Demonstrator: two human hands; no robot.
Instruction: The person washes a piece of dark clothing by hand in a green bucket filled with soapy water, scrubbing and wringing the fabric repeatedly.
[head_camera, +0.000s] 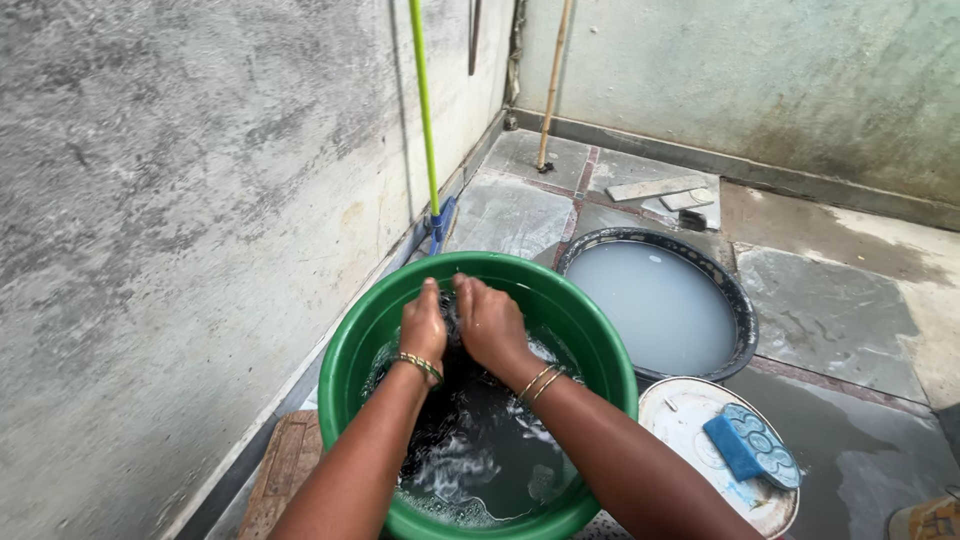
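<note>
Left hand (423, 325) and right hand (490, 322) side by side over far half of green basin (352, 345), knuckles up, both clenched on dark wet cloth (455, 385). Cloth bunched under and between hands, rest trailing toward wearer, sunk in dark soapy water. Bangles on both wrists. Basin on stone floor (830, 310), close to grey wall. Just right of it: dark tub (745, 310) of cloudy water; white lid (680, 410) carrying blue scrub brush (750, 445). Green pole (422, 100) leans on wall behind.
</note>
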